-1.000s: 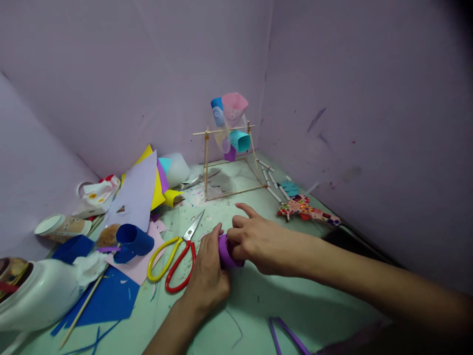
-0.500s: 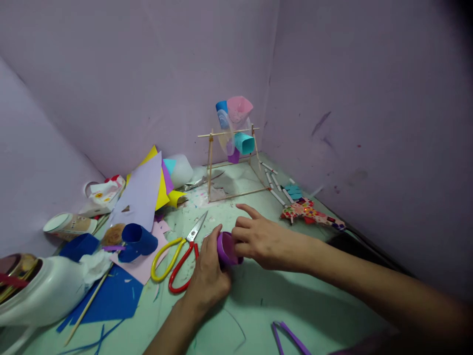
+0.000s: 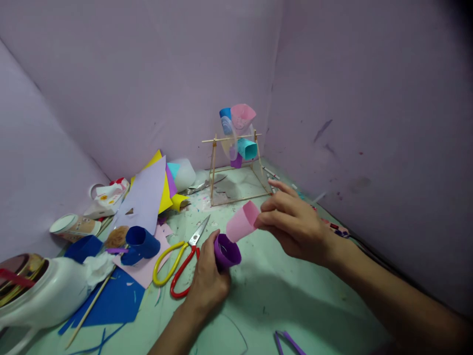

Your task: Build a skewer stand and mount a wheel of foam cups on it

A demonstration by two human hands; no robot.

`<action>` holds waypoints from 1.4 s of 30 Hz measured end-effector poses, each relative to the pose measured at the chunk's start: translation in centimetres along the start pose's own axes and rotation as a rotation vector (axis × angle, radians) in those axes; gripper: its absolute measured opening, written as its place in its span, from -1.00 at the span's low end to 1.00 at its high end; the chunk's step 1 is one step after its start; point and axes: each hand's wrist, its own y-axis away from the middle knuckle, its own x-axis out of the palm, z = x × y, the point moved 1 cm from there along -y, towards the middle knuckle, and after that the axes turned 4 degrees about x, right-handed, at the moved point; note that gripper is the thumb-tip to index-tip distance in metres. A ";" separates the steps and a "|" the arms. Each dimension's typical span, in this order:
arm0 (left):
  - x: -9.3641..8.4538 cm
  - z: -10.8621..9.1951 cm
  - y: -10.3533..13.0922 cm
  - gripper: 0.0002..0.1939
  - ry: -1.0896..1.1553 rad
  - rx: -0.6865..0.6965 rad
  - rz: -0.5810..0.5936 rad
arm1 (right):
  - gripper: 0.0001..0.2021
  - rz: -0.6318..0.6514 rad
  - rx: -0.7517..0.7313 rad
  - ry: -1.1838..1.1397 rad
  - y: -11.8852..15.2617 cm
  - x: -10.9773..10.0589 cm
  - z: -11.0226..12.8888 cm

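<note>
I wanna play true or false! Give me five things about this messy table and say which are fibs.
1. The left hand holds rolled purple paper. True.
2. The right hand holds rolled blue paper. False: it holds rolled pink paper.
3. The scissors have one yellow and one red handle. True.
4. The stick frame lies flat. False: it stands upright on the table.
5. A thin stick lies over dark blue paper. True.
</note>
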 end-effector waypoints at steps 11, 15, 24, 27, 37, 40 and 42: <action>-1.2 -0.5 -0.9 -0.21 -0.098 -0.135 -0.066 | -0.71 0.142 0.145 0.350 4.1 6.3 -5.0; -1.7 -0.6 -1.3 -0.21 -0.126 -0.214 -0.106 | -0.69 0.203 0.165 0.328 4.5 7.8 -5.6; -1.5 0.5 -0.4 -0.26 -0.002 -0.137 -0.159 | -0.71 0.095 0.232 0.207 3.9 9.1 -5.3; -1.2 0.8 0.0 -0.27 0.048 -0.131 -0.131 | -0.72 0.108 0.238 0.199 3.1 9.7 -5.0; -1.0 0.7 0.4 -0.29 0.004 -0.141 -0.100 | -0.75 0.316 0.119 0.085 -5.6 14.5 -4.4; -1.1 0.5 0.4 -0.31 0.010 -0.152 -0.106 | -0.77 0.378 0.093 0.021 -6.9 16.5 -4.4; -1.0 0.5 0.4 -0.32 0.016 -0.154 -0.103 | -0.78 0.399 0.113 -0.027 -7.1 17.1 -4.6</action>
